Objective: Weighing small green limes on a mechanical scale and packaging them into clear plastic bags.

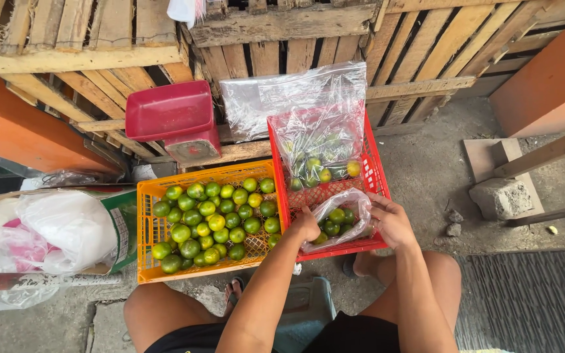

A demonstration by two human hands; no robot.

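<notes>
Wooden pallets (282, 39) are stacked behind the red crate (377, 176), a red scale (174, 121) set to its left. An orange crate (145, 216) of loose limes (214, 219) is butted against it, within reach. Inside it, a small bag (341, 219) of limes is gripped at the mouth by the left hand (305, 225) and right hand (390, 222), kept upright.

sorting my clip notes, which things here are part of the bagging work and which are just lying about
In use:
- left hand and right hand, both on the small clear bag of limes
- red crate
- filled bag of limes
- orange crate of loose limes

Lying about:
- red weighing scale
- white plastic bags
- wooden pallets
- concrete block
</notes>
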